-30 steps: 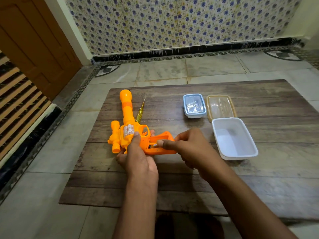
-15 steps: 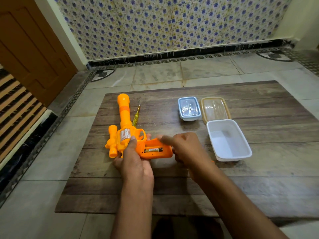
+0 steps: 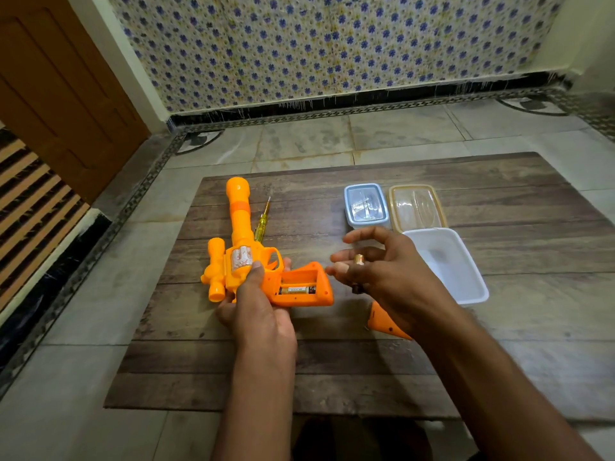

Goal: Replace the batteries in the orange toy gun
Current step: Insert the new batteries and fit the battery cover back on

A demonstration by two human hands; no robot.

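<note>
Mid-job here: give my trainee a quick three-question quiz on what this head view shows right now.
1. True or false: the open compartment in the orange plastic toy gun holds one cylindrical battery.
2. Which hand grips the gun's body?
3. The yellow-handled screwdriver lies: A) in the white rectangular plastic tub; B) on the brown wooden board beside the barrel; C) on the floor.

Key: 1 true. 2 the left hand; the right hand holds a removed battery. 3 B.

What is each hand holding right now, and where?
Left hand grips the toy gun at its body. Right hand holds a battery in its fingers.
</note>
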